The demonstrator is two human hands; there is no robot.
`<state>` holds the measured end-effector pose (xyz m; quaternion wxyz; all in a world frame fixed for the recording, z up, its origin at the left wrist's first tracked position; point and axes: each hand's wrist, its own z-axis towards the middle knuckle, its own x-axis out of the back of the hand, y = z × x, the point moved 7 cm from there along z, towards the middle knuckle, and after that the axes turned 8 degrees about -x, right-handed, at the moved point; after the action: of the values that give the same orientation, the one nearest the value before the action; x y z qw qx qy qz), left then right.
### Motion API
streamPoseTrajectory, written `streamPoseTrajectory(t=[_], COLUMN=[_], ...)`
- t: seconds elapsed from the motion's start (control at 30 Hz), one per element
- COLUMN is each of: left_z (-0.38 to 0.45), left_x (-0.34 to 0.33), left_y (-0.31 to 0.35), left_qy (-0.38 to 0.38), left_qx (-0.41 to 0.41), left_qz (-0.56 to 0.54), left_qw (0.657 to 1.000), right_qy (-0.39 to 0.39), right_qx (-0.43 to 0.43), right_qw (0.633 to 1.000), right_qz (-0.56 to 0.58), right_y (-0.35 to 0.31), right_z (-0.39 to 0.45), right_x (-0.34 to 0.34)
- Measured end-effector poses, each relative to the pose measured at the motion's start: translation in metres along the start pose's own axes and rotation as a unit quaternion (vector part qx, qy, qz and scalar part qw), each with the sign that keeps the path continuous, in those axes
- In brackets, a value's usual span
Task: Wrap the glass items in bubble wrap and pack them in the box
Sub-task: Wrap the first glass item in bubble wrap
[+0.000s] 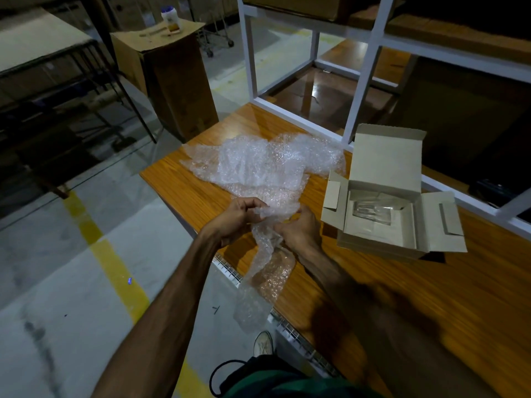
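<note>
Both hands meet over the near edge of the wooden worktop (pixel 431 297), each gripping the same sheet of bubble wrap (pixel 267 165). The left hand (pixel 238 216) has its fingers curled, pinching a crumpled fold of the wrap between thumb and fingertips. The right hand (pixel 298 228) is closed around the wrap just beside it, fingers bent inward; whether anything sits inside the bundle under this hand cannot be told. From the hands, one end of the wrap trails down over the worktop's edge toward the floor, while the larger part lies spread and rumpled on the worktop beyond the hands.

To the right of the hands, near but apart from them, stands an open cardboard box (pixel 388 216), its lid tilted up at the back and its side flaps folded out. Inside it, on the bottom, lies a clear glass item (pixel 370 211); its exact shape is hard to make out.

A white metal frame (pixel 362 90) rises from the far part of the worktop behind the box. Off the worktop to the left, a tall brown carton (pixel 172 81) stands on the floor with a white bottle (pixel 170 20) on top. A yellow line (pixel 115 262) runs across the grey floor.
</note>
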<state>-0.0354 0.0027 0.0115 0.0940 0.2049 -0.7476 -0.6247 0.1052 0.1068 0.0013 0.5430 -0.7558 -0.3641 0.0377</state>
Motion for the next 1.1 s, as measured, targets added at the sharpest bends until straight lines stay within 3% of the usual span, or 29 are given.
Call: streamPoseTrajectory(t=[0.27, 0.43, 0.7, 0.9, 1.0, 1.1], left_z=[-0.017, -0.015, -0.016, -0.015, -0.015, -0.022], left_x=[-0.007, -0.008, 0.006, 0.003, 0.002, 0.006], left_y=[0.018, 0.02, 0.015, 0.017, 0.013, 0.004], left_qy=[0.031, 0.092, 0.158, 0.185, 0.183, 0.179], left_qx=[-0.041, -0.106, -0.14, -0.165, -0.13, -0.063], left_qz=[0.107, 0.253, 0.3, 0.326, 0.292, 0.173], left_qw=[0.993, 0.957, 0.93, 0.912, 0.93, 0.966], right_qy=[0.006, -0.005, -0.192, -0.178, -0.159, -0.122], right_qx=[0.029, 0.054, -0.016, 0.099, 0.133, 0.144], right_qw=[0.999, 0.998, 0.97, 0.975, 0.967, 0.962], right_qz=[-0.035, -0.02, 0.145, -0.088, -0.15, -0.197], right_y=[0.004, -0.003, -0.007, -0.025, -0.032, -0.034], right_z=[0.004, -0.001, -0.021, -0.007, -0.005, -0.001], right_x=[-0.006, -0.006, 0.005, 0.003, 0.0, 0.002])
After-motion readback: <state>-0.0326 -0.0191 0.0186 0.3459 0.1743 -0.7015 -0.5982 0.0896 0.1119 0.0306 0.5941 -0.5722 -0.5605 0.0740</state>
